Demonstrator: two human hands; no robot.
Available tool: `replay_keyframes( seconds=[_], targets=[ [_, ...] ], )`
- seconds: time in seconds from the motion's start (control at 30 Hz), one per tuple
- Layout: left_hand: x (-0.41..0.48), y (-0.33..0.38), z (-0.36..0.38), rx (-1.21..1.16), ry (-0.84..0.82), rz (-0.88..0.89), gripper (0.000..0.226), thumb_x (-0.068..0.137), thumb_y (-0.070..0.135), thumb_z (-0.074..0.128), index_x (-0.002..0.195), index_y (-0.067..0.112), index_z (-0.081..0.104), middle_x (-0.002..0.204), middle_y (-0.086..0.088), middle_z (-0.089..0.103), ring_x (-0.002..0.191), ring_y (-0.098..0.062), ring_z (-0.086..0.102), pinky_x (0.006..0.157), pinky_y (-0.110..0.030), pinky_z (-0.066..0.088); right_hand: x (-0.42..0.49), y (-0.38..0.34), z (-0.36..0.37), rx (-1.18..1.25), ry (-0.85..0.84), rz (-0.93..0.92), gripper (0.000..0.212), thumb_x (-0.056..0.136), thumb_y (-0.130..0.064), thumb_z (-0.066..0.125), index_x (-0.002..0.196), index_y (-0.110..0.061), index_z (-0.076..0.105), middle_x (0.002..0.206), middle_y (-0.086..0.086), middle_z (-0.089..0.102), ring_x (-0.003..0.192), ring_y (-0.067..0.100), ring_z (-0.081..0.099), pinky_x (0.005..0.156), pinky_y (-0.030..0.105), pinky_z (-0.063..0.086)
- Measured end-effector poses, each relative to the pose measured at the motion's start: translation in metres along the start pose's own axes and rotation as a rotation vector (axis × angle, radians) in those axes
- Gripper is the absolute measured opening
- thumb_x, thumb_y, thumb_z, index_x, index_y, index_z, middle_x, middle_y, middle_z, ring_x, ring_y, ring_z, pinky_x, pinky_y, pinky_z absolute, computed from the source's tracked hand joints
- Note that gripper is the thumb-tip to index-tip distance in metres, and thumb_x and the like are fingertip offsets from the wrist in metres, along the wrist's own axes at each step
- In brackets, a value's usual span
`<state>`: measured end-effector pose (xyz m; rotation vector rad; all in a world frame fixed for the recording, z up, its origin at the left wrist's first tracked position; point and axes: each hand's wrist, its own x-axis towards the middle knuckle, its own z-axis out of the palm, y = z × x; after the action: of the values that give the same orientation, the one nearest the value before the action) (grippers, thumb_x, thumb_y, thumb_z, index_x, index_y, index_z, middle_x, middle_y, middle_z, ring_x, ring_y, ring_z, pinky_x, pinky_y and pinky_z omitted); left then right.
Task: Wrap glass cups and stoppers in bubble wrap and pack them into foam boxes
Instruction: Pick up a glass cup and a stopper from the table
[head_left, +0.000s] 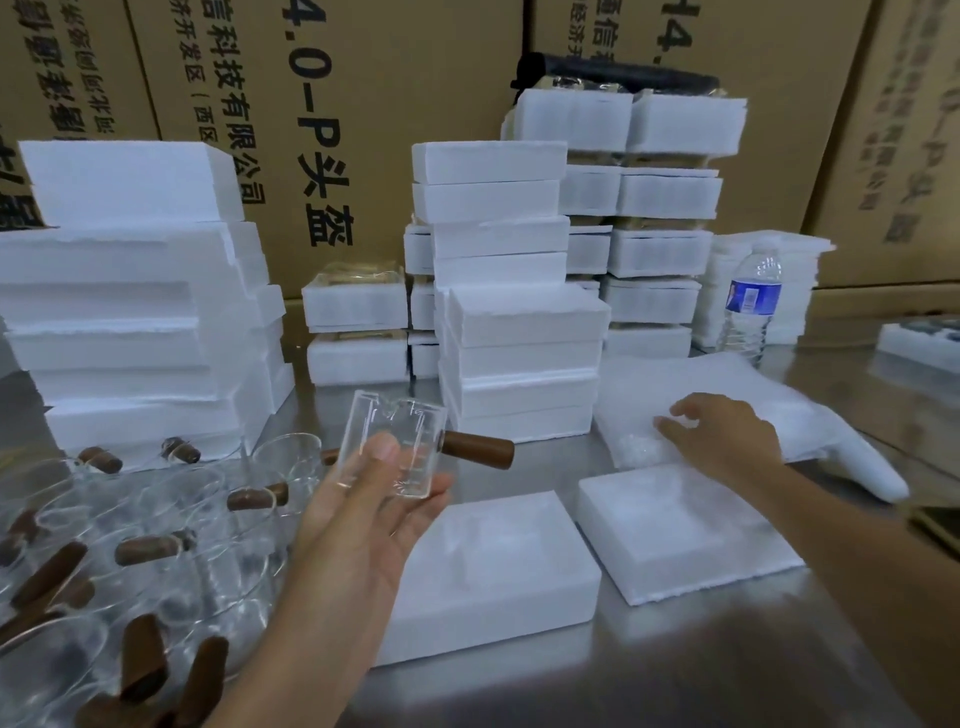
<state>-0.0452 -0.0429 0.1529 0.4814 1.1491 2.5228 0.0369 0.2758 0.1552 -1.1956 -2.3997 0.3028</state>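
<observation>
Head view: at eight o'clock, clear glass cups with brown wooden handles (156, 519) crowd the steel table (623, 675). Dead centre, your left hand (363, 509) cradles one clear wooden-handled glass cup (395, 447), thumb clamped over it. Open white foam box (488, 618) at six. At three, your right hand (727, 436) sets bent fingers on the white bubble wrap stack (753, 384); pinching or not, can't tell.

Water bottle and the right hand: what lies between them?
A pile of bubble wrap, in the head view. It stretches from the bottle to the right hand, whose fingers touch it.
</observation>
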Motion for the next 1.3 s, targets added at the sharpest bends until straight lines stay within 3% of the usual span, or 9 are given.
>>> replay_keyframes(
  seconds=[0.07,0.33,0.6,0.77,0.9,0.97,1.07,1.17,1.3],
  targets=[
    [0.001,0.000,0.000,-0.006,0.003,0.004,0.017,0.066,0.030,0.067,0.075,0.018,0.074,0.087,-0.012,0.072,0.079,-0.029,0.072,0.063,-0.028,0.058,0.000,-0.004,0.003,-0.063,0.027,0.016,0.043,0.085,-0.057,0.057,0.115,-0.027,0.061,0.122,-0.001,0.059,0.119,0.025,0.047,0.098,0.040,0.035],
    [-0.001,0.001,0.002,-0.017,0.005,-0.016,0.020,0.071,0.026,0.065,0.085,0.012,0.067,0.089,-0.013,0.072,0.079,-0.030,0.072,0.062,-0.029,0.058,0.000,-0.013,-0.003,-0.023,0.155,0.040,0.019,0.090,-0.043,0.057,0.093,-0.027,0.068,0.104,0.001,0.068,0.105,0.025,0.054,0.090,0.038,0.034],
    [-0.006,0.003,0.003,-0.030,-0.014,-0.026,0.025,0.071,0.028,0.063,0.090,0.011,0.065,0.085,-0.009,0.072,0.078,-0.027,0.071,0.066,-0.029,0.058,-0.015,-0.044,-0.038,0.244,0.572,-0.077,0.029,0.094,-0.036,0.053,0.105,-0.017,0.072,0.104,0.010,0.070,0.101,0.032,0.057,0.091,0.044,0.041],
    [-0.009,0.012,0.004,-0.087,-0.040,-0.050,0.028,0.069,0.028,0.063,0.092,0.012,0.062,0.089,-0.008,0.069,0.079,-0.025,0.071,0.069,-0.030,0.059,-0.040,-0.075,-0.059,0.458,0.536,-0.243,0.030,0.091,-0.043,0.055,0.098,-0.019,0.073,0.098,0.000,0.070,0.095,0.021,0.060,0.089,0.045,0.046],
    [-0.012,0.018,0.004,-0.188,-0.114,-0.076,0.033,0.072,0.033,0.066,0.096,0.011,0.062,0.095,-0.008,0.069,0.078,-0.022,0.069,0.070,-0.031,0.058,-0.081,-0.100,-0.068,0.660,0.446,-0.360,0.020,0.087,-0.042,0.061,0.087,-0.025,0.073,0.084,-0.008,0.069,0.076,0.004,0.058,0.072,0.017,0.044],
    [-0.013,0.022,0.003,-0.280,-0.189,-0.096,0.057,0.059,0.036,0.085,0.103,0.008,0.063,0.097,-0.009,0.069,0.079,-0.023,0.069,0.071,-0.031,0.057,-0.103,-0.111,-0.067,0.692,0.357,-0.408,0.011,0.085,-0.041,0.064,0.075,-0.037,0.067,0.079,-0.014,0.067,0.074,-0.001,0.055,0.066,0.008,0.038],
    [-0.011,0.028,-0.003,-0.362,-0.291,-0.086,0.066,0.049,0.035,0.091,0.105,0.009,0.069,0.101,-0.009,0.069,0.082,-0.023,0.069,0.073,-0.032,0.057,-0.130,-0.124,-0.057,0.626,0.193,-0.469,0.018,0.081,-0.042,0.064,0.063,-0.041,0.063,0.073,-0.015,0.065,0.071,0.002,0.054,0.067,0.016,0.040],
    [-0.010,0.031,-0.006,-0.362,-0.336,-0.056,0.055,0.056,0.037,0.087,0.102,0.012,0.072,0.102,-0.008,0.068,0.085,-0.021,0.068,0.075,-0.031,0.057,-0.152,-0.135,-0.036,0.435,-0.023,-0.532,0.017,0.081,-0.049,0.063,0.078,-0.035,0.072,0.067,-0.018,0.060,0.064,0.000,0.053,0.060,0.018,0.038],
    [-0.010,0.029,-0.004,-0.341,-0.289,-0.104,0.075,0.048,0.036,0.091,0.111,0.008,0.062,0.100,-0.009,0.068,0.085,-0.023,0.068,0.074,-0.032,0.057,-0.170,-0.143,-0.007,0.268,-0.258,-0.612,0.026,0.085,-0.055,0.056,0.095,-0.037,0.071,0.081,-0.016,0.067,0.064,-0.001,0.051,0.056,0.011,0.031]
  ],
)
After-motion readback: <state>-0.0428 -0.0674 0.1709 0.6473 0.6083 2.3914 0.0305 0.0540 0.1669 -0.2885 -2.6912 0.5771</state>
